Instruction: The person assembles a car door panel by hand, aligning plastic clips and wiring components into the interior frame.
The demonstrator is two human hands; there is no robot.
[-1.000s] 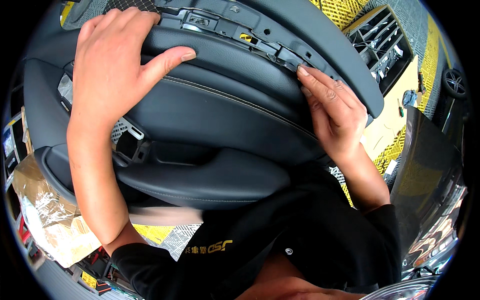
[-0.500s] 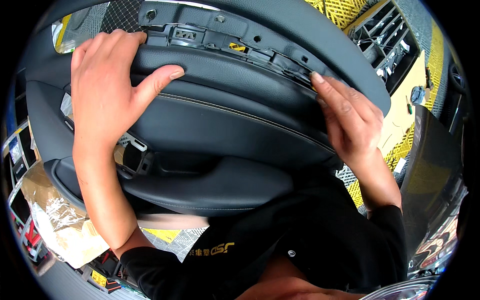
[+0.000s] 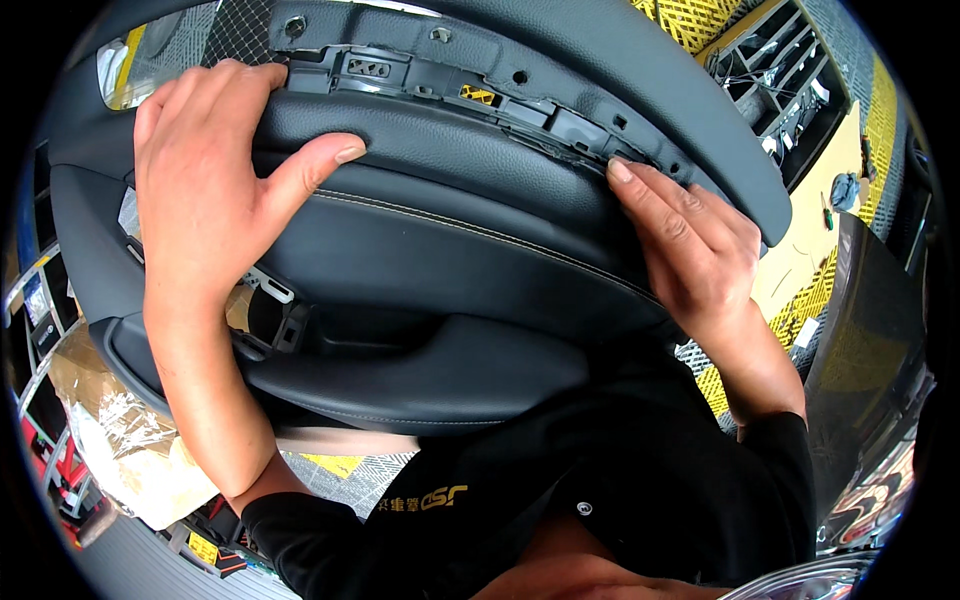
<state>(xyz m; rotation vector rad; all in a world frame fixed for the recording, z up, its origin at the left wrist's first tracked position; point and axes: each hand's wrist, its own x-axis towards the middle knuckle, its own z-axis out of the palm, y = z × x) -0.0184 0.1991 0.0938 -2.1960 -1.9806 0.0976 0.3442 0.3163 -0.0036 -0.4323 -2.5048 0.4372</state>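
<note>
A black leather door panel [image 3: 430, 270] with pale stitching, an armrest [image 3: 420, 370] and a long recessed strip [image 3: 530, 120] with holes and clip openings lies before me. My left hand [image 3: 210, 190] curls its fingers over the padded edge at the strip's left end, thumb spread along the padding. Toward the right end, my right hand [image 3: 700, 240] has its fingers bent and close together, index fingertip at the seam between padding [image 3: 470, 140] and strip; its thumb is mostly hidden.
Right of the panel are a divided black tray [image 3: 760, 80], a beige board [image 3: 805, 240] with a small green-handled tool [image 3: 826, 218], and a dark glossy panel [image 3: 855, 350]. At left stand racks [image 3: 35, 310] and a plastic-wrapped carton [image 3: 130, 450]. Yellow grating [image 3: 675, 20] shows behind.
Both hands and the panel sit lower in the picture than a second ago. Over the last half second my right fingertips have slid slightly left and down along the seam.
</note>
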